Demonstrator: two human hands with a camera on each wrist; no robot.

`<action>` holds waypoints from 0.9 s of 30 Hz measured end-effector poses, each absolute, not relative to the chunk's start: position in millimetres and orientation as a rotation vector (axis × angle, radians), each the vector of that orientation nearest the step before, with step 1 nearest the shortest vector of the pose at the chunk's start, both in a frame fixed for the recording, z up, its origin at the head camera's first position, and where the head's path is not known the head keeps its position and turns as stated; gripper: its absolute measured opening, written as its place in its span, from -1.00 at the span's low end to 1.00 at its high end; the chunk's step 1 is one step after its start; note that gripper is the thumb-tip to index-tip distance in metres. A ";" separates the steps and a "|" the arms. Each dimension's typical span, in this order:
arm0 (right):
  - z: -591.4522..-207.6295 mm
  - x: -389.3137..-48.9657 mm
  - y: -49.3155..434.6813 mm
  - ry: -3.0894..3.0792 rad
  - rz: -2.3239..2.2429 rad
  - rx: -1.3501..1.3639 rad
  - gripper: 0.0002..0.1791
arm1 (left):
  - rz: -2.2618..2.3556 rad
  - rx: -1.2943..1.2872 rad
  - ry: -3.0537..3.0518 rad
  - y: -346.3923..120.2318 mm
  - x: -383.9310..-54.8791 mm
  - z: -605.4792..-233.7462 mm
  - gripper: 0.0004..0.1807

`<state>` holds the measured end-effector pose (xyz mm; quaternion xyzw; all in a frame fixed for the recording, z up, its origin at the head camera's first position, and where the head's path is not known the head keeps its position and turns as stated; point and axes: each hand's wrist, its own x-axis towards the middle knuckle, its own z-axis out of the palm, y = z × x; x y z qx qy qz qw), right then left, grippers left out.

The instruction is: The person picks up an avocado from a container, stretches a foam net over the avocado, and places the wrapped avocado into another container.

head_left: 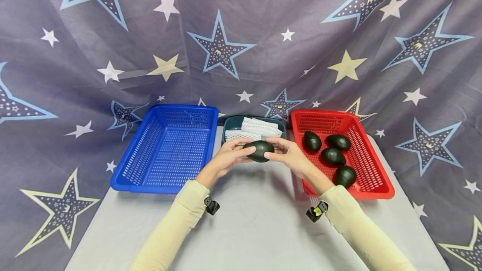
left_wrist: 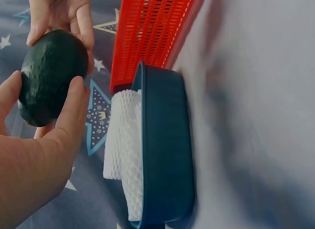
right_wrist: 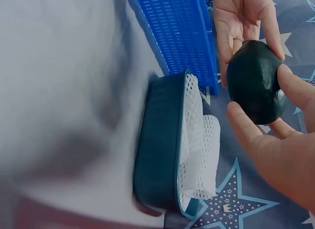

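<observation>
On my head feed, the left fingers [head_left: 245, 152] and right fingers [head_left: 273, 157] partly mask the avocado [head_left: 258, 149]. Just beyond, they block parts of the teal basin [head_left: 234, 123], and I can't count its white foam net sleeves [head_left: 261, 127]. Right of the fingers, the right forearm [head_left: 318, 179] covers part of the red basket [head_left: 370, 172]. My right wrist feed crops the blue basket [right_wrist: 172, 27] near the left fingers and blurs the desk [right_wrist: 64, 106].
</observation>
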<state>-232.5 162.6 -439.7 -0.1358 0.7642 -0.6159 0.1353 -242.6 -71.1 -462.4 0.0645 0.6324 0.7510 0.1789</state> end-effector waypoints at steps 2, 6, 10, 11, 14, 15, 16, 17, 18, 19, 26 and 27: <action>-442.9 -232.3 161.9 2.218 -1.771 -0.386 -0.36 | 2.111 0.165 1.802 -71.8 -241.5 -464.3 -0.50; -450.5 -230.6 159.5 2.238 -1.729 -0.368 -0.36 | 2.088 0.122 1.843 -72.2 -238.0 -469.0 -0.49; -459.6 -227.7 154.8 2.267 -1.693 -0.347 -0.38 | 2.056 0.083 1.902 -71.6 -234.4 -477.2 -0.49; -462.5 -227.1 153.7 2.271 -1.689 -0.345 -0.39 | 2.049 0.073 1.916 -71.1 -234.0 -480.4 -0.51; -473.0 -225.7 150.6 2.278 -1.674 -0.322 -0.41 | 2.018 0.028 1.951 -69.6 -232.1 -488.9 -0.53; -476.3 -225.1 149.9 2.287 -1.664 -0.326 -0.41 | 2.006 0.009 1.962 -69.0 -231.4 -491.9 -0.53; -480.2 -224.8 149.0 2.292 -1.656 -0.328 -0.41 | 1.992 -0.004 1.974 -68.2 -230.8 -494.7 -0.54; -483.3 -224.3 148.0 2.295 -1.652 -0.325 -0.41 | 1.978 -0.015 1.986 -67.3 -230.0 -497.1 -0.54; -486.9 -224.1 146.9 2.295 -1.649 -0.315 -0.41 | 1.966 -0.031 1.993 -66.7 -229.0 -499.1 -0.55; -490.1 -223.8 145.8 2.296 -1.649 -0.306 -0.41 | 1.957 -0.044 2.002 -65.9 -228.4 -501.7 -0.55; -512.0 -223.9 140.1 2.307 -1.632 -0.244 -0.44 | 1.917 -0.101 2.038 -61.4 -228.2 -519.2 -0.60; -514.5 -224.1 139.8 2.309 -1.626 -0.240 -0.44 | 1.915 -0.110 2.039 -61.1 -228.6 -521.5 -0.60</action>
